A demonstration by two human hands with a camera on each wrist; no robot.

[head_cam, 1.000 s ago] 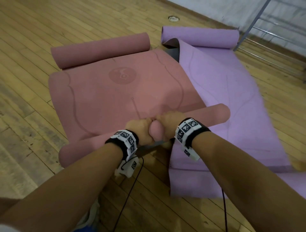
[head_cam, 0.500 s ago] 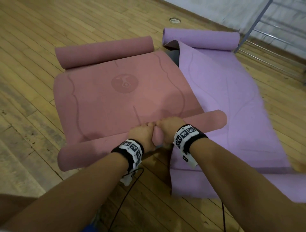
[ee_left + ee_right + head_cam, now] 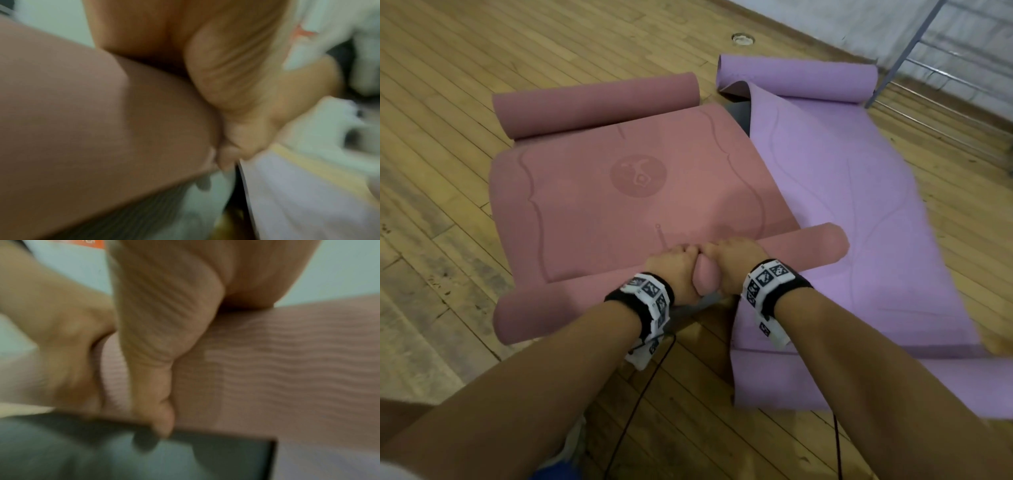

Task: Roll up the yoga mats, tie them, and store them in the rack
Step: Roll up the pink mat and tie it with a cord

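Two hands of mine sat side by side on the near roll of the pink mat (image 3: 619,202). My left hand (image 3: 674,270) and my right hand (image 3: 729,263) were almost touching each other, and a small bump of pink showed between them. My fingers were curled over the top of the roll, and my thumbs were tucked under it, so both hands held it tight. The pink mat lay on the wooden floor (image 3: 448,102), with a second roll at its far end and a flat part in the middle. One end of my roll lay on the purple mat (image 3: 859,205) beside it. The purple mat was rolled at its far end too. A metal rack (image 3: 904,51) stood past it.
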